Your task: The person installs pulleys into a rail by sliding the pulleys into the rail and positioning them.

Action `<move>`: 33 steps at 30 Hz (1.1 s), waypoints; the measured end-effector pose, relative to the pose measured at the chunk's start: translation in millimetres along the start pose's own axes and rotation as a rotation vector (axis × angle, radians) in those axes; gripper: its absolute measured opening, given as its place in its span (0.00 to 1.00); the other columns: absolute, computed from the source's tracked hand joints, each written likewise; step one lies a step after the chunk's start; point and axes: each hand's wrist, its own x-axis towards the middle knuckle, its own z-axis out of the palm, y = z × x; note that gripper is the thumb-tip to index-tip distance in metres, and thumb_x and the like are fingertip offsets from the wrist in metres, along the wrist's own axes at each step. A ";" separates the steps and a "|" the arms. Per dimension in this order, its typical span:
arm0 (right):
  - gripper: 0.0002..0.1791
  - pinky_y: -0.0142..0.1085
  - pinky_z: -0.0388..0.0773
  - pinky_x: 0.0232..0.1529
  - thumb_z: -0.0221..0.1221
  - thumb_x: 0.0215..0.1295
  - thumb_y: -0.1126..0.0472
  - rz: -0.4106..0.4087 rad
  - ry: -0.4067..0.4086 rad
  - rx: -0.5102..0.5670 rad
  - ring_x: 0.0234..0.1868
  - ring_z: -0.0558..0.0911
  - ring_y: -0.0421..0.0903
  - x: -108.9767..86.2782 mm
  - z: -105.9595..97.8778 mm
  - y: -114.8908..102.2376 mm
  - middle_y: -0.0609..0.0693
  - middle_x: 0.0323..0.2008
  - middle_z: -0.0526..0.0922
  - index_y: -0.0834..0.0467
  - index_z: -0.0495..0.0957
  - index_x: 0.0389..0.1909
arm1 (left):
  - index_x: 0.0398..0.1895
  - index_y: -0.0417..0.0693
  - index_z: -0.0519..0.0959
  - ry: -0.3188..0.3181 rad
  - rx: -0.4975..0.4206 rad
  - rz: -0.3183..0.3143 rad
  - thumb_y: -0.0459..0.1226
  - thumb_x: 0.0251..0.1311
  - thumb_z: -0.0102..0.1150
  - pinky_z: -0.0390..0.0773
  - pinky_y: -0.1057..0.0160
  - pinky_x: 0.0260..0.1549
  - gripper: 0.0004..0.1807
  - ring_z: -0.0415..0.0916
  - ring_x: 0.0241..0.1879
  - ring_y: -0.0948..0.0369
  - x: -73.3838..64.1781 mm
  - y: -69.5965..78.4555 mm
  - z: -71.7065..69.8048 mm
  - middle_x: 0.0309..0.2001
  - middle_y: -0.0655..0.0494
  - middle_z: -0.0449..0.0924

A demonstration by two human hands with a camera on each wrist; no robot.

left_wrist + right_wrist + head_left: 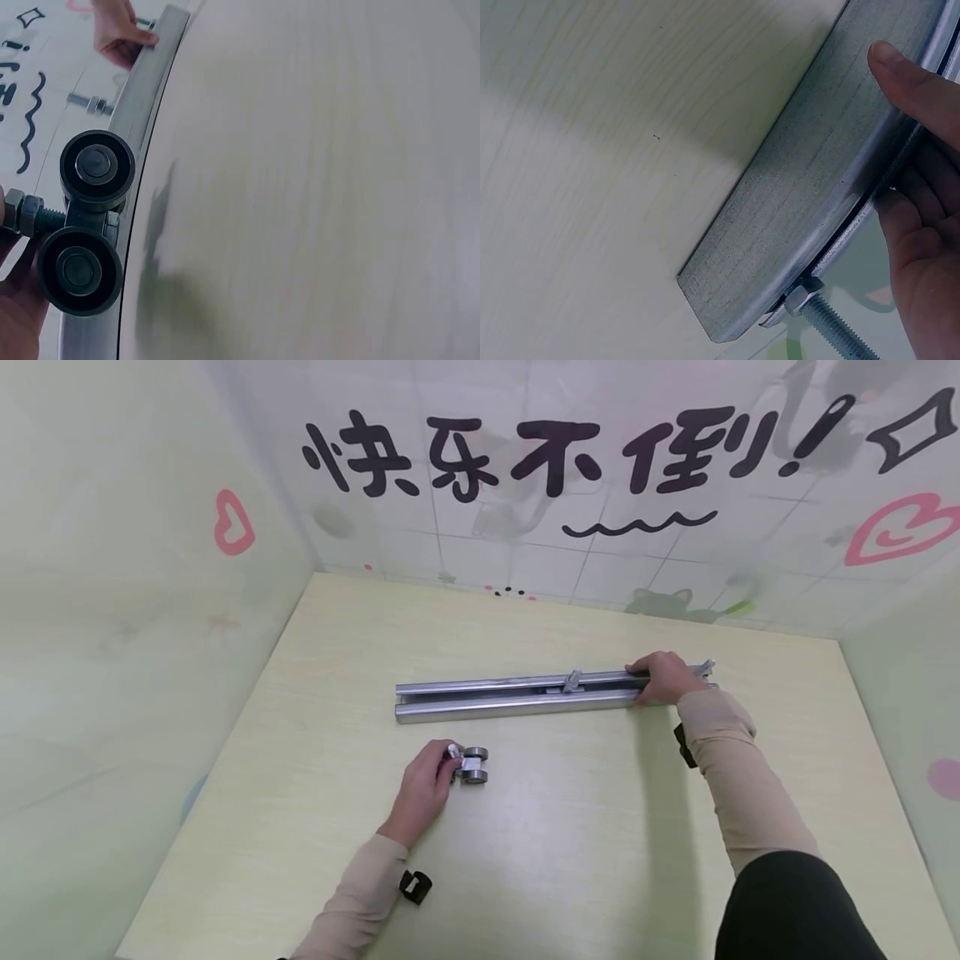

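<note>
A steel channel rail [487,703] with a slot along its top lies across the table. My right hand [666,678] grips it near its right end, thumb on the near side wall and fingers over the far side. One threaded bolt [573,681] stands up from the slot mid-rail; another bolt [832,322] sticks out at the right end. My left hand [422,789] pinches a roller trolley [472,765] by its bolt, in front of the rail's left part. In the left wrist view the trolley's black-rimmed wheels [80,271] and the nuts [30,214] on its bolt show.
The pale wood-grain table [547,835] carries the rail. A whitish back wall [487,556] with black lettering and drawings rises behind it, and side walls [135,610] stand left and right. A dark rounded shape [795,910] covers the lower right.
</note>
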 end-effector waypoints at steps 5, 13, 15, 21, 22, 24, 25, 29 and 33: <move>0.34 0.53 0.63 0.58 0.70 0.35 0.68 0.007 -0.007 -0.019 0.55 0.69 0.65 0.5 0.5 1.4 0.67 0.52 0.74 0.68 0.74 0.51 | 0.39 0.35 0.72 0.068 0.014 -0.035 0.24 0.55 0.55 0.79 0.60 0.35 0.08 0.77 0.36 0.55 1.4 -11.9 -15.6 0.36 0.47 0.77; 0.33 0.53 0.64 0.58 0.69 0.36 0.69 0.005 -0.007 -0.025 0.55 0.69 0.65 -0.2 0.2 0.4 0.67 0.52 0.74 0.68 0.74 0.51 | 0.40 0.34 0.72 0.147 0.046 -0.097 0.23 0.55 0.53 0.79 0.58 0.32 0.09 0.76 0.35 0.54 -2.0 -28.9 -38.3 0.36 0.43 0.77; 0.33 0.53 0.64 0.58 0.69 0.36 0.69 0.002 -0.005 -0.024 0.55 0.69 0.65 0.1 0.4 0.7 0.67 0.52 0.74 0.68 0.74 0.50 | 0.40 0.34 0.72 0.157 0.048 -0.123 0.23 0.56 0.52 0.79 0.57 0.34 0.09 0.77 0.36 0.53 -3.6 -32.0 -43.3 0.36 0.43 0.77; 0.33 0.53 0.64 0.57 0.69 0.35 0.68 -0.013 0.006 -0.031 0.54 0.70 0.65 -1.2 -0.2 0.0 0.67 0.51 0.74 0.68 0.74 0.50 | 0.41 0.32 0.71 0.206 0.044 -0.174 0.23 0.57 0.50 0.76 0.68 0.38 0.08 0.76 0.38 0.51 -5.5 -41.8 -56.5 0.37 0.41 0.77; 0.33 0.53 0.65 0.57 0.69 0.35 0.68 -0.015 0.009 -0.033 0.54 0.70 0.65 -1.6 -0.4 -0.3 0.67 0.51 0.74 0.68 0.75 0.50 | 0.41 0.32 0.71 0.217 0.047 -0.181 0.23 0.58 0.50 0.75 0.70 0.38 0.08 0.76 0.38 0.51 -5.4 -44.0 -58.5 0.37 0.41 0.77; 0.33 0.53 0.65 0.57 0.69 0.35 0.68 -0.018 0.012 -0.034 0.54 0.70 0.65 -2.2 -0.5 -0.9 0.67 0.51 0.75 0.68 0.75 0.49 | 0.41 0.31 0.71 0.236 0.051 -0.195 0.23 0.58 0.49 0.74 0.71 0.38 0.08 0.76 0.39 0.51 -4.6 -48.7 -62.5 0.38 0.40 0.77; 0.33 0.53 0.65 0.57 0.69 0.35 0.68 -0.018 0.012 -0.035 0.54 0.70 0.65 -2.5 -0.6 -1.1 0.67 0.50 0.75 0.68 0.75 0.49 | 0.41 0.31 0.71 0.241 0.050 -0.203 0.23 0.59 0.49 0.74 0.70 0.39 0.07 0.76 0.39 0.50 -3.9 -50.8 -64.6 0.38 0.40 0.76; 0.32 0.52 0.65 0.57 0.69 0.35 0.68 -0.027 0.014 -0.037 0.53 0.71 0.65 -3.1 -0.2 -2.5 0.67 0.50 0.75 0.69 0.75 0.49 | 0.42 0.30 0.70 0.245 0.044 -0.246 0.24 0.60 0.47 0.75 0.62 0.41 0.07 0.75 0.41 0.49 -0.4 -59.5 -72.5 0.40 0.39 0.76; 0.32 0.52 0.65 0.57 0.69 0.35 0.68 -0.033 0.018 -0.033 0.53 0.71 0.64 -3.8 -0.2 -3.2 0.67 0.50 0.75 0.68 0.75 0.49 | 0.42 0.30 0.69 0.236 0.046 -0.279 0.25 0.61 0.46 0.75 0.56 0.43 0.08 0.74 0.43 0.48 5.6 -67.4 -77.7 0.41 0.38 0.75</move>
